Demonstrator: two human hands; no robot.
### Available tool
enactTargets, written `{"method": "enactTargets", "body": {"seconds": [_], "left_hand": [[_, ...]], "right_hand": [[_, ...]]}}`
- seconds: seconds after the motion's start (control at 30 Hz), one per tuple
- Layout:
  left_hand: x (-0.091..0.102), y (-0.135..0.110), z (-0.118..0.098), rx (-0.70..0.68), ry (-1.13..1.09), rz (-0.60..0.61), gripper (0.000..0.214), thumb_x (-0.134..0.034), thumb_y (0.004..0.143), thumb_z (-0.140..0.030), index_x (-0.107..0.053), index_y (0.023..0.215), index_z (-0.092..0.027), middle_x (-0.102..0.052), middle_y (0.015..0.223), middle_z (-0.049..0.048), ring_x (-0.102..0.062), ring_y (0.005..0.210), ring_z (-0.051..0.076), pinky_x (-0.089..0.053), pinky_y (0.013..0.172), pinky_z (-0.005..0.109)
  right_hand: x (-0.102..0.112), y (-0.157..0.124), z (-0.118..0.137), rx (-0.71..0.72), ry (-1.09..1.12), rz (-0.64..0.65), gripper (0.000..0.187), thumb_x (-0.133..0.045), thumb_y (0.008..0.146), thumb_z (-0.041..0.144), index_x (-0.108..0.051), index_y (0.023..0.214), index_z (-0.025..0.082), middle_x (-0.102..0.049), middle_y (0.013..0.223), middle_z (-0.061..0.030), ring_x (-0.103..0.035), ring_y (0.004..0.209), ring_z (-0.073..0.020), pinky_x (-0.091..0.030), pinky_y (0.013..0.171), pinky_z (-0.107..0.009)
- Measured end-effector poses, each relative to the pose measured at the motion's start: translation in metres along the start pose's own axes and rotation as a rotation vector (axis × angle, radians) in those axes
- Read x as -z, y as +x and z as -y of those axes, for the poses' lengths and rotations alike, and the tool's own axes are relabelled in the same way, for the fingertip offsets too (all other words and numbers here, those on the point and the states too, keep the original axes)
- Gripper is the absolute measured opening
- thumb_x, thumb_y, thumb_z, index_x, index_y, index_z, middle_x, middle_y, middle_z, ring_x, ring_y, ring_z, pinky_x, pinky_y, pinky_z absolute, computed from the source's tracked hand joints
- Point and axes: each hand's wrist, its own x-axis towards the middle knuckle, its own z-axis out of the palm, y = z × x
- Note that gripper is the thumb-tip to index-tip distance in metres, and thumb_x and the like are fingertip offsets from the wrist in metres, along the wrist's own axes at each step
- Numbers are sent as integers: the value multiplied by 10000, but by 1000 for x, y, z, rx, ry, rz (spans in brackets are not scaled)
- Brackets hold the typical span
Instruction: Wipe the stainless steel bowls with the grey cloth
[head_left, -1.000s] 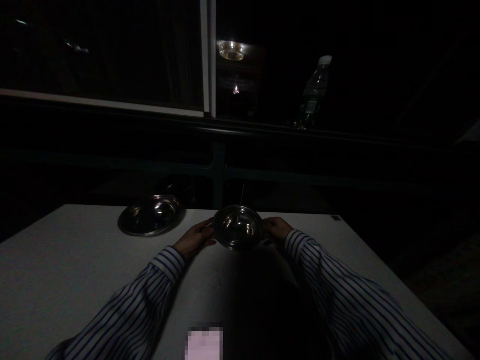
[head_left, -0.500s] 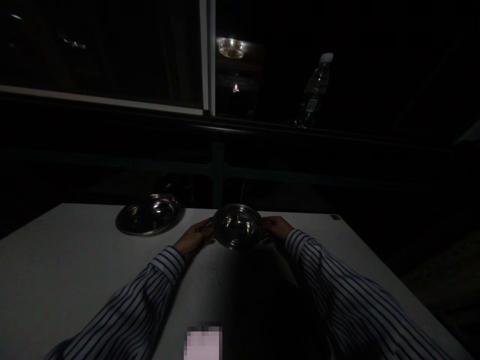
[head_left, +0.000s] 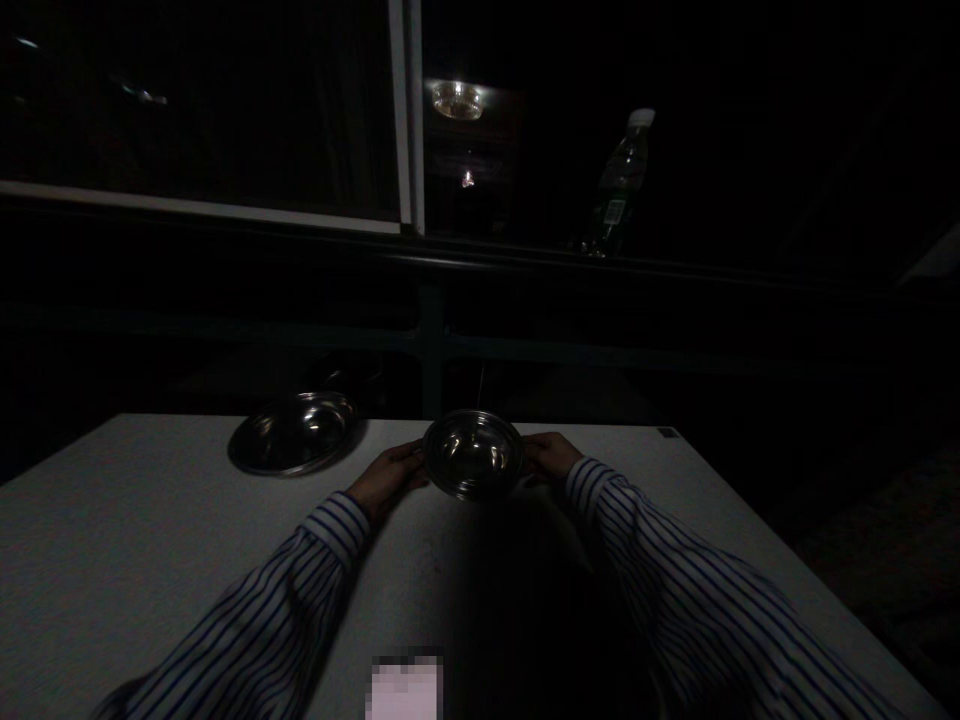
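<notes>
A round, shiny metal bowl is held between my two hands near the far edge of the white table. My left hand is closed on its left side. On the opposite side, my right hand grips the rim. The inside of the bowl faces me and shows only reflections of light. Whether its base touches the table I cannot tell in this dim light. To the left of my left hand lies a wider metal dish at the table's far edge.
A clear plastic bottle with a white cap stands on the dark ledge beyond the table. Behind is a window with a pale frame. A pixelated pink rectangle shows at the near edge. My body's shadow darkens the table's middle.
The view has shifted very slightly, so the bottle and window frame sit a little further left. Both hands keep their hold on the bowl, with no clear movement.
</notes>
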Motion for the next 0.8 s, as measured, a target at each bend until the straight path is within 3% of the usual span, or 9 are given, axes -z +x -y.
{"method": "enactTargets", "body": {"seconds": [0.23,0.5,0.8], "left_hand": [[-21,3,-2,-17,8,26,316,-566,783,-93,-590,1099,-104,-683,910,98,-630,722,109,-497,706,232],[-76,19,-1,3,52,40,337,-556,776,-61,-585,1112,-70,-677,812,80,-602,632,86,-473,609,197],[-135,50,16,-17,85,79,342,-598,735,-87,-625,1076,-91,-653,665,42,-547,521,71,-428,520,187]], "right_hand": [[19,-9,6,-18,32,-50,257,-423,837,24,-579,1029,93,-610,581,-21,-569,458,-102,-513,461,-245],[68,-19,-3,-60,19,-162,249,-453,871,87,-520,1112,96,-612,628,4,-585,500,-98,-523,511,-251],[122,-15,-28,-65,21,-267,193,-488,889,274,-563,973,117,-587,737,14,-537,537,-62,-475,504,-207]]}}
